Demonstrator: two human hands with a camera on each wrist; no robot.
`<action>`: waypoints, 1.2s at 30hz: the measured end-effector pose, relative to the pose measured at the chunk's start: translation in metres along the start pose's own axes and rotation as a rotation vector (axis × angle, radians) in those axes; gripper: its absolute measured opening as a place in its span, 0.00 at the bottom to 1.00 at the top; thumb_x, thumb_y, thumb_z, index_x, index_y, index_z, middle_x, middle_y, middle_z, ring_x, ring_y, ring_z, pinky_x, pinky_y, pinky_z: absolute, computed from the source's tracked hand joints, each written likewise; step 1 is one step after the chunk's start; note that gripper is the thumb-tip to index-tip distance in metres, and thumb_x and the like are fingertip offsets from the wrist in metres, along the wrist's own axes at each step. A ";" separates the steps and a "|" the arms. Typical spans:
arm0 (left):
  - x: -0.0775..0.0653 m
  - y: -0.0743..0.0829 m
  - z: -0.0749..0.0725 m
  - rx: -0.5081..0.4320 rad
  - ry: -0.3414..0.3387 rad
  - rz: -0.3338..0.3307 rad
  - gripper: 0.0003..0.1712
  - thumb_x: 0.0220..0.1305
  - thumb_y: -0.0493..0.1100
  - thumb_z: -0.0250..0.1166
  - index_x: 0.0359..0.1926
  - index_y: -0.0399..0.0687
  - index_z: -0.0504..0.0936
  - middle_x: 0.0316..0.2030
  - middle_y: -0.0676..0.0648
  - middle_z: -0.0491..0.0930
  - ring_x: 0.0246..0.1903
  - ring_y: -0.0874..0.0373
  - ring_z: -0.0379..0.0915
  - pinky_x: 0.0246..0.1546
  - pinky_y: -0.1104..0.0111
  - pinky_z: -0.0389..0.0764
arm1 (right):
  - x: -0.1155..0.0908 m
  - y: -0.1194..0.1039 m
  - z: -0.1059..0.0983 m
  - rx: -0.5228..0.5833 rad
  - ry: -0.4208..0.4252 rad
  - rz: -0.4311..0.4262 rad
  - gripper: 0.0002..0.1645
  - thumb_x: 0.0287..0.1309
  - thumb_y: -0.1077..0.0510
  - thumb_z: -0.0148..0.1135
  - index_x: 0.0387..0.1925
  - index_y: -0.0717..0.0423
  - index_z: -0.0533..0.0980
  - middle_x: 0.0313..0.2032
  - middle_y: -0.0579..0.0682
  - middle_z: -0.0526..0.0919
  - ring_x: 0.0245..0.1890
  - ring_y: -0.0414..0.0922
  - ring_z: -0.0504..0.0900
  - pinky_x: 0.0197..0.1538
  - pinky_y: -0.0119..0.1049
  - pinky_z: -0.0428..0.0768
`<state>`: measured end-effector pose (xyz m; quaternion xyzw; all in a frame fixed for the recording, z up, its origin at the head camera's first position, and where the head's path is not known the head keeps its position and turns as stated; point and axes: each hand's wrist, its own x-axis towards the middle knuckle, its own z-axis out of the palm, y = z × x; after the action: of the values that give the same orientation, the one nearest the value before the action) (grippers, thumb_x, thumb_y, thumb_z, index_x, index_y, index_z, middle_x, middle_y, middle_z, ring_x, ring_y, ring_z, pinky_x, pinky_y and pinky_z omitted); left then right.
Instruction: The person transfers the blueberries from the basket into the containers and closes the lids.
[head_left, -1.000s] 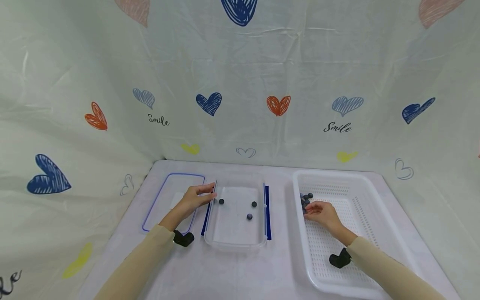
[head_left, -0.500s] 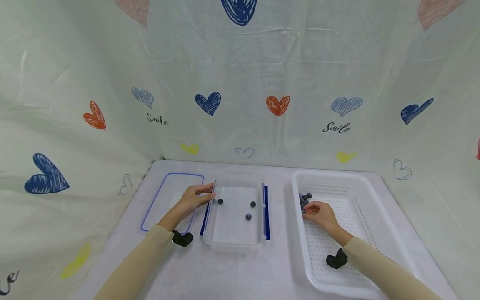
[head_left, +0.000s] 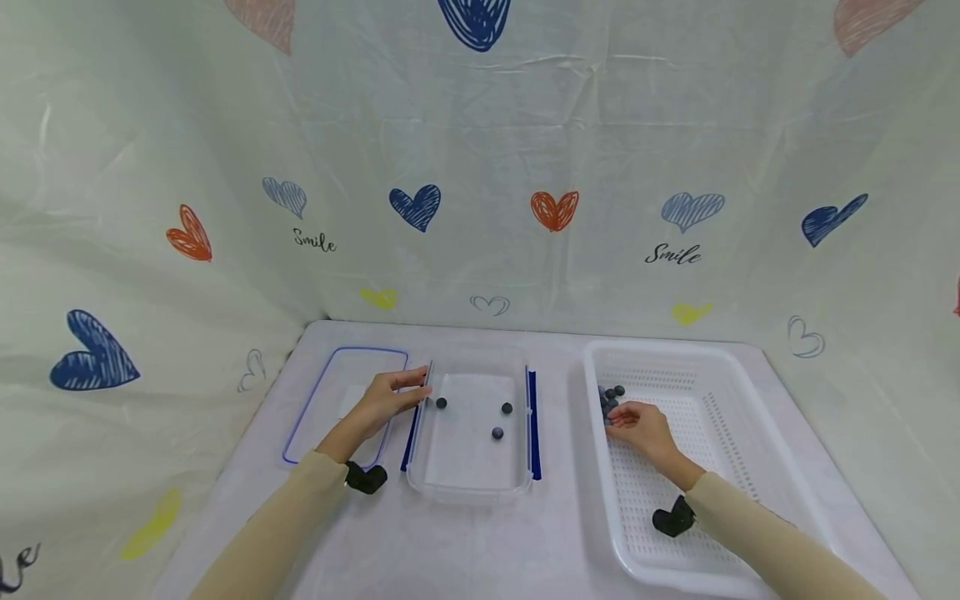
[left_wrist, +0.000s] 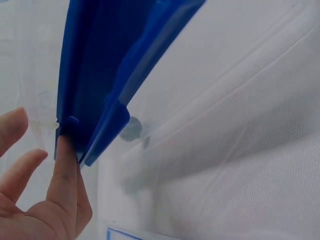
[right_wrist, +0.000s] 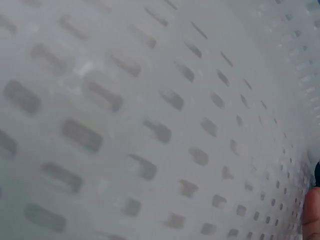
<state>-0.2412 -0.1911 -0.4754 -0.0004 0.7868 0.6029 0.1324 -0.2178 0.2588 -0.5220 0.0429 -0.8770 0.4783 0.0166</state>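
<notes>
In the head view my left hand [head_left: 381, 400] is at the left side of a clear lidless container [head_left: 468, 475] with blue latch flaps. The left wrist view shows its nearly straight fingers touching a blue flap [left_wrist: 95, 75], the thumb apart. Inside the container lie three blueberries, one near the left wall [head_left: 441, 403], one at the right [head_left: 507, 408] and one lower down [head_left: 497, 433]. My right hand [head_left: 643, 429] reaches into a white perforated basket [head_left: 675, 550]; its curled fingertips pinch at a small cluster of blueberries [head_left: 611, 396] by the left wall. The fingers partly hide the pinched berry.
Left of the container a clear lid [head_left: 341, 375] with a blue rim lies flat, partly under my left hand. White cloth covers the table [head_left: 450, 550]. A heart-printed curtain [head_left: 480, 150] hangs behind and at the left.
My right hand stays at the cluster, with only a slight shift of the wrist. The left hand and the berries in the container look unmoved.
</notes>
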 end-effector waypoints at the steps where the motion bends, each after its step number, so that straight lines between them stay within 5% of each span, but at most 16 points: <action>1: 0.000 0.000 0.000 -0.002 0.000 0.001 0.34 0.66 0.41 0.69 0.70 0.43 0.70 0.65 0.35 0.70 0.66 0.44 0.65 0.60 0.59 0.76 | 0.000 0.000 -0.001 -0.002 -0.007 -0.004 0.12 0.44 0.72 0.76 0.33 0.71 0.81 0.28 0.55 0.84 0.27 0.40 0.82 0.33 0.26 0.82; 11: -0.004 -0.001 0.000 -0.024 -0.017 0.005 0.33 0.67 0.40 0.68 0.70 0.41 0.69 0.66 0.33 0.68 0.66 0.42 0.65 0.60 0.59 0.75 | 0.001 -0.002 -0.012 -0.010 -0.060 -0.023 0.13 0.46 0.70 0.76 0.34 0.70 0.81 0.29 0.54 0.85 0.29 0.43 0.82 0.33 0.28 0.82; 29: -0.001 0.000 -0.002 -0.019 -0.015 0.002 0.34 0.66 0.41 0.69 0.70 0.42 0.70 0.66 0.34 0.69 0.67 0.43 0.64 0.60 0.60 0.75 | 0.001 -0.032 -0.038 0.134 0.013 -0.013 0.17 0.51 0.69 0.74 0.41 0.76 0.78 0.35 0.59 0.86 0.31 0.35 0.82 0.36 0.25 0.82; 36: 0.000 0.001 -0.002 -0.007 -0.008 -0.006 0.33 0.66 0.42 0.69 0.70 0.44 0.70 0.66 0.35 0.69 0.67 0.44 0.64 0.61 0.59 0.75 | 0.003 -0.046 -0.050 0.154 0.024 0.021 0.19 0.54 0.66 0.73 0.43 0.76 0.77 0.34 0.52 0.85 0.32 0.34 0.82 0.38 0.25 0.82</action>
<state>-0.2416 -0.1926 -0.4737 -0.0008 0.7840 0.6053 0.1376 -0.2167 0.2758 -0.4563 0.0293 -0.8378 0.5448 0.0189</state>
